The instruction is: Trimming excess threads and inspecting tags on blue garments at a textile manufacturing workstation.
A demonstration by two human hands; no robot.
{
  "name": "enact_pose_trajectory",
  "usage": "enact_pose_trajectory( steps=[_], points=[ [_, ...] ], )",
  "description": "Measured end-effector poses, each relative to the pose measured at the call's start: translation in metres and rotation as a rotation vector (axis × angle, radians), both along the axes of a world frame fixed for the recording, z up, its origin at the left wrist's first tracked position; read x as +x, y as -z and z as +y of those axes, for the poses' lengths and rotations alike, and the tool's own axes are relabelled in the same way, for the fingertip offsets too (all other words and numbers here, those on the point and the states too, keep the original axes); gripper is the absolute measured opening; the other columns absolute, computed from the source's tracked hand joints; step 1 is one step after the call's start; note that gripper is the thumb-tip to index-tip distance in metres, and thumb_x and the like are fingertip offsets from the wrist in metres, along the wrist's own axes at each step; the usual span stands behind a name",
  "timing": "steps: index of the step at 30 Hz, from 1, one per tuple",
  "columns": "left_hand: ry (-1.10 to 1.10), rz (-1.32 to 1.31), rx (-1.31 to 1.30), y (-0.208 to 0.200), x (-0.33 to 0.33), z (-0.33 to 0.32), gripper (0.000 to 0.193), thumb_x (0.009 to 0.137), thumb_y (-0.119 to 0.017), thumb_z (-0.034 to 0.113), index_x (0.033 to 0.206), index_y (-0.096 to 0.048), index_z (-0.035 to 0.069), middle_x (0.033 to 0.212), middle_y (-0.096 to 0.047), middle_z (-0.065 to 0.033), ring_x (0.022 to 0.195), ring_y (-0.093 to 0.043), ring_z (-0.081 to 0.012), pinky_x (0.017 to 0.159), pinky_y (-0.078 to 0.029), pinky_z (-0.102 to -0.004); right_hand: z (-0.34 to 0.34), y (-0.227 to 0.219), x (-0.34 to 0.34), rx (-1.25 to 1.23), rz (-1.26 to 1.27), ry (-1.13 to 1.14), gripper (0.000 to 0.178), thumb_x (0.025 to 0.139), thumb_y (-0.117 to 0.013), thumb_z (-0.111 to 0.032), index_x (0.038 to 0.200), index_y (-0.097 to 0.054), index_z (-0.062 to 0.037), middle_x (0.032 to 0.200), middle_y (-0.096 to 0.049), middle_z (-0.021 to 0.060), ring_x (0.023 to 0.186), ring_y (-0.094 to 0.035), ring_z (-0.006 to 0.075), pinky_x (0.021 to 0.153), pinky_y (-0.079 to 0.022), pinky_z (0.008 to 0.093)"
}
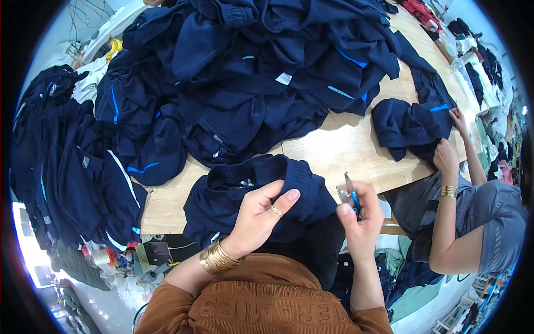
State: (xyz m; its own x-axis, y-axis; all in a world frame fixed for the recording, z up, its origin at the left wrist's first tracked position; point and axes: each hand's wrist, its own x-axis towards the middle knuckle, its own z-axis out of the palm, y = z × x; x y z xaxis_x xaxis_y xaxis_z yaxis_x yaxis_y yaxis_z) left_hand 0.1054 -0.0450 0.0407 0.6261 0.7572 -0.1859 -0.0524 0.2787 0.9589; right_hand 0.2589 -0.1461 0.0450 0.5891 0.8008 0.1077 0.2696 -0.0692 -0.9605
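Note:
At the near edge of the table lies a navy garment [314, 197] with a gathered elastic waistband, its opening turned toward me. My left hand [257, 216] grips that waistband, thumb on the outside and the other fingers tucked inside, partly hidden. A ring and a stack of gold bangles are on this hand and wrist. Just right of the garment, apart from it, my right hand [362, 220] is closed around small thread snips [347, 190] with a blue part and metal blades pointing up and away.
A big heap of navy garments [233, 72] covers the far side of the wooden table [334, 147]. More navy clothes [72, 161] hang over the left end. At right, a co-worker's hands [448, 153] handle another navy garment [403, 125].

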Motion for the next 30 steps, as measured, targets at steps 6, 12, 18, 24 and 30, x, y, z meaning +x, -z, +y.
enact_pose_trajectory(
  steps=[6, 12, 18, 24, 30],
  points=[
    [0.185, -0.043, 0.052, -0.003, -0.007, 0.009, 0.026, 0.088, -0.058, 0.025, 0.085, -0.047, 0.002, 0.072, -0.054, 0.0000, 0.069, -0.047, -0.0029, 0.061, -0.040, -0.0203, 0.026, -0.003, -0.017, 0.015, -0.053, -0.111, 0.018, 0.076, -0.069, -0.014, 0.074, -0.055, -0.0039, 0.060, -0.044, -0.0048, 0.056, -0.039, 0.0046, 0.053, -0.034, 0.0205],
    [0.697, 0.359, 0.339, -0.032, -0.083, 0.076, 0.026, 0.081, -0.066, 0.021, 0.090, -0.060, -0.002, 0.078, -0.061, -0.0029, 0.075, -0.053, -0.0063, 0.070, -0.044, -0.0234, 0.035, -0.007, 0.022, 0.184, 0.355, 0.255, 0.020, 0.079, -0.067, -0.014, 0.067, -0.051, -0.0118, 0.057, -0.039, -0.0108, 0.046, -0.028, -0.0014, 0.043, -0.018, 0.0170],
    [0.389, 0.377, 0.155, -0.060, -0.124, 0.083, 0.017, 0.080, -0.067, 0.013, 0.084, -0.063, -0.003, 0.071, -0.057, 0.0046, 0.065, -0.047, -0.0013, 0.061, -0.040, -0.0171, 0.041, -0.005, 0.027, 0.199, 0.476, 0.238, 0.018, 0.080, -0.066, -0.014, 0.068, -0.052, -0.0153, 0.054, -0.038, -0.0123, 0.039, -0.023, -0.0029, 0.038, -0.013, 0.0161],
    [0.336, 0.349, 0.175, -0.063, -0.135, 0.080, 0.018, 0.080, -0.067, 0.014, 0.087, -0.064, -0.003, 0.073, -0.059, 0.0042, 0.067, -0.049, -0.0014, 0.063, -0.042, -0.0170, 0.040, -0.006, 0.023, 0.201, 0.458, 0.228, 0.021, 0.078, -0.068, -0.012, 0.067, -0.050, -0.0149, 0.053, -0.037, -0.0118, 0.039, -0.024, -0.0027, 0.038, -0.014, 0.0162],
    [0.316, 0.272, 0.210, -0.058, -0.124, 0.076, 0.019, 0.081, -0.065, 0.016, 0.088, -0.064, -0.002, 0.074, -0.060, 0.0032, 0.069, -0.050, -0.0021, 0.064, -0.043, -0.0180, 0.040, -0.001, 0.028, -0.003, -0.080, 0.124, 0.016, 0.085, -0.061, -0.018, 0.082, -0.063, -0.0029, 0.059, -0.046, -0.0065, 0.054, -0.039, 0.0025, 0.050, -0.028, 0.0185]
  ],
)
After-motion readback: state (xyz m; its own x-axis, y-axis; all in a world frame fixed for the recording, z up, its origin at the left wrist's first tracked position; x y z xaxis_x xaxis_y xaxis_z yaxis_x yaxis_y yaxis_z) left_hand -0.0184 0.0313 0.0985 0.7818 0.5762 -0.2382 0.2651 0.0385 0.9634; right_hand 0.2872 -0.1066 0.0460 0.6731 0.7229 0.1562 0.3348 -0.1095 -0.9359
